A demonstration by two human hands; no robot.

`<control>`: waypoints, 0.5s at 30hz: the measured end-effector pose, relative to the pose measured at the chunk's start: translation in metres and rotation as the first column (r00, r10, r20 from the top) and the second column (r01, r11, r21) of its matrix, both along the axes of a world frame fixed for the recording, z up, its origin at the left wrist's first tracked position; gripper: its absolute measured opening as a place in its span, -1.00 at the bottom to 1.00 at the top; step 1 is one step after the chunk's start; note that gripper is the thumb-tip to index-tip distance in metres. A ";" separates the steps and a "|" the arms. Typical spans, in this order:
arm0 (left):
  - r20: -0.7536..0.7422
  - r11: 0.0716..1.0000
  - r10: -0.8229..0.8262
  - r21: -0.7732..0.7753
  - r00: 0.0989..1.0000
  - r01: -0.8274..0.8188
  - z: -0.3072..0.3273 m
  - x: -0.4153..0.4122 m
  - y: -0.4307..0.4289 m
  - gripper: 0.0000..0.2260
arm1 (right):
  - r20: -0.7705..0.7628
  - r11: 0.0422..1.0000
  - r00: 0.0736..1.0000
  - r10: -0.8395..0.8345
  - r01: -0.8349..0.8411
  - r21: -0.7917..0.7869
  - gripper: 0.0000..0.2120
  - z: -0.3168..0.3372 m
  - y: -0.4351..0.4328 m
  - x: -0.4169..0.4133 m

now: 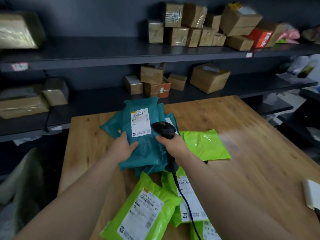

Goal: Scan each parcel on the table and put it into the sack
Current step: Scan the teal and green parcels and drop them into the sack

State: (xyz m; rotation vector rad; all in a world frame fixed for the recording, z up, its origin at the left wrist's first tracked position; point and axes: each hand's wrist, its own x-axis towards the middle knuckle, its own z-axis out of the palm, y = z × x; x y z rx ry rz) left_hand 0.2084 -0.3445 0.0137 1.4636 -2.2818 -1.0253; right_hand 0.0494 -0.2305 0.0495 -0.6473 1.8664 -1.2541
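Note:
A teal parcel (143,149) with a white label facing up is lifted over the wooden table (242,153). My left hand (123,146) holds its left edge, thumb on top. My right hand (174,144) grips a black barcode scanner (163,129) whose head points at the label. More teal parcels (110,126) lie under and behind it. Bright green parcels lie to the right (207,144) and in front (149,210), some label up. The scanner's black cable (187,207) trails across the front green parcels. A pale sack (20,184) is beside the table at the left.
Dark shelving behind the table carries several taped cardboard boxes (210,77) on two levels. A white paper pad (311,193) lies at the table's right edge. Bare wood shows on the right half of the table.

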 end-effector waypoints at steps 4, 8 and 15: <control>-0.172 0.988 0.141 0.081 0.975 -0.129 -0.003 -0.016 0.002 -0.58 | 0.136 0.998 0.988 0.070 -0.070 -0.003 -0.67 -0.013 -0.016 -0.011; -0.346 0.960 0.264 0.179 0.900 -0.213 0.008 -0.024 0.018 -0.68 | 0.196 0.996 0.977 0.084 -0.087 0.004 -0.67 -0.015 -0.013 -0.030; -0.504 0.882 0.451 0.376 0.737 -0.283 0.029 -0.043 0.075 -0.69 | 0.158 0.979 0.970 0.185 -0.169 -0.110 -0.77 0.005 0.048 -0.070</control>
